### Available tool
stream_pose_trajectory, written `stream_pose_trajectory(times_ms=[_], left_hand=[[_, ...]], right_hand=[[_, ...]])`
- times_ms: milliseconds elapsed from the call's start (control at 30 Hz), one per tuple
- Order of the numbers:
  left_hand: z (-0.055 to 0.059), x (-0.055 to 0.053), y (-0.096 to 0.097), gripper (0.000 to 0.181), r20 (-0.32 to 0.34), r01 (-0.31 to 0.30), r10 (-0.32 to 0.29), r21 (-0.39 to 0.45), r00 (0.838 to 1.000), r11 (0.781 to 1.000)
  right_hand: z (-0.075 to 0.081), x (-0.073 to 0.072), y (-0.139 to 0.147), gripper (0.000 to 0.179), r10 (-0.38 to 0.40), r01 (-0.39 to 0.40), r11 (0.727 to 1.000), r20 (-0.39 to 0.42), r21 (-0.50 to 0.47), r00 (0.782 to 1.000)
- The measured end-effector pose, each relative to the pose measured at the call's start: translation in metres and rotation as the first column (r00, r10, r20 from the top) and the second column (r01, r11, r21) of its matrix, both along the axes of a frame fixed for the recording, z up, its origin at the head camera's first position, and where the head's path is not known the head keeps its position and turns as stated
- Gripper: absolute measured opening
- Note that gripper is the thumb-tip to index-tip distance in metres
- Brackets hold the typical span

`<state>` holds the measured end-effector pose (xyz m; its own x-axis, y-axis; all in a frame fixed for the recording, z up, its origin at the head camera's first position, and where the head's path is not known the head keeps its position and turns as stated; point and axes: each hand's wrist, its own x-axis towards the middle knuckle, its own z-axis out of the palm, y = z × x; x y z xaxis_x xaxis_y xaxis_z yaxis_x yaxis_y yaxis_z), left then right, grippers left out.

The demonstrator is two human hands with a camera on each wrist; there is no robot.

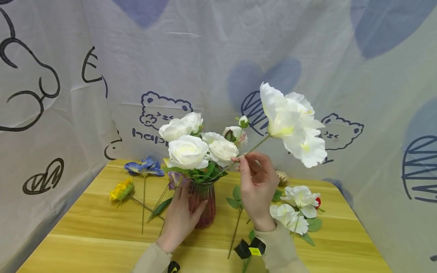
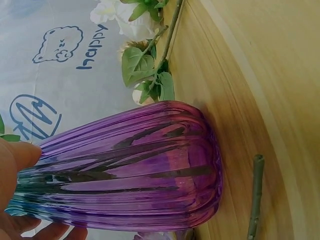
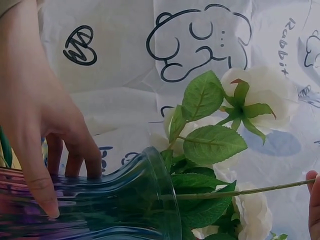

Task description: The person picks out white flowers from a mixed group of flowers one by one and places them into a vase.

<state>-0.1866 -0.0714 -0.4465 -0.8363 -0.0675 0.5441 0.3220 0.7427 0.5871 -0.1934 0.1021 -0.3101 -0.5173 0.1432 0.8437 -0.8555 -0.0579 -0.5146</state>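
Observation:
A ribbed glass vase [image 2: 145,165], purple low down and blue-green near the neck, stands upright on the wooden table. My left hand [image 1: 181,220] grips its side, thumb and fingers wrapped around the glass. White roses [image 1: 188,151] and green leaves [image 3: 210,145] fill its mouth, and several stems show through the glass. My right hand [image 1: 258,185] pinches the thin stem [image 3: 260,190] of a large white ruffled flower [image 1: 293,125]. That bloom leans out to the right above the hand, while the stem's lower part slants down into the vase's rim [image 3: 162,187].
Left of the vase lie a blue flower [image 1: 145,167], a yellow flower [image 1: 122,190] and a purple one [image 1: 176,179]. White ruffled flowers [image 1: 290,218] with a bit of red [image 1: 318,203] lie on the right. A leafy stem [image 1: 235,231] rests near the right forearm. Printed cloth hangs behind.

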Motion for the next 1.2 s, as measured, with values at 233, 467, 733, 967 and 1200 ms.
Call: stream_pose_trajectory(times_ms=[233, 467, 733, 967, 1200], left_hand=[[0.0, 0.0, 0.0, 0.078, -0.007, 0.004, -0.004, -0.002, 1.0, 1.0], [0.001, 0.0, 0.0, 0.079, -0.034, -0.001, 0.0, -0.012, 0.999, 1.0], [0.001, 0.0, 0.0, 0.078, -0.066, -0.009, 0.007, -0.029, 0.998, 1.0], [0.001, -0.001, 0.0, 0.078, -0.069, -0.005, 0.003, -0.031, 0.998, 0.999], [0.001, -0.001, 0.0, 0.079, -0.073, -0.01, 0.008, -0.029, 0.997, 1.0]], right_hand=[[0.0, -0.003, -0.006, 0.011, -0.001, 0.0, 1.0, 0.045, 0.026, 0.999], [-0.009, -0.008, -0.013, 0.007, -0.039, 0.019, 0.989, 0.136, 0.146, 0.99], [-0.024, -0.014, -0.018, 0.007, -0.104, 0.062, 0.96, 0.142, 0.273, 0.984], [-0.031, -0.012, -0.021, 0.005, -0.159, 0.098, 0.933, 0.152, 0.346, 0.976], [-0.037, -0.013, -0.024, 0.004, -0.168, 0.115, 0.922, 0.116, 0.369, 0.979]])
